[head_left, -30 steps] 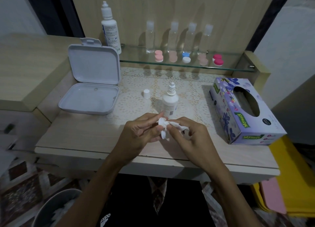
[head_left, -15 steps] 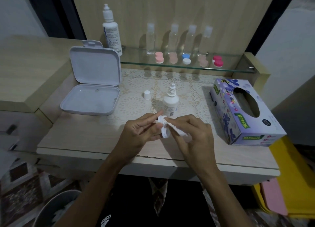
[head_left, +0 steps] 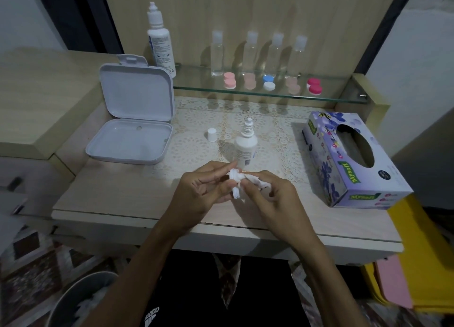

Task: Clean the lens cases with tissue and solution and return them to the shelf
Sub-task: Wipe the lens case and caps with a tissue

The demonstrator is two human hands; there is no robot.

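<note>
Head camera shows your left hand (head_left: 204,194) pinching a white lens case (head_left: 235,184) above the near middle of the table (head_left: 118,194), while your right hand (head_left: 275,203) grips a crumpled tissue (head_left: 258,181) pressed against it. Just beyond stands the uncapped solution bottle (head_left: 245,147), its cap (head_left: 211,135) to the left. Five more lens cases (head_left: 269,82) sit on the far glass shelf (head_left: 196,80).

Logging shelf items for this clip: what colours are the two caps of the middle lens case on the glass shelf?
On the middle lens case, the far cap is blue and the near cap white, seen in the head view.
</note>
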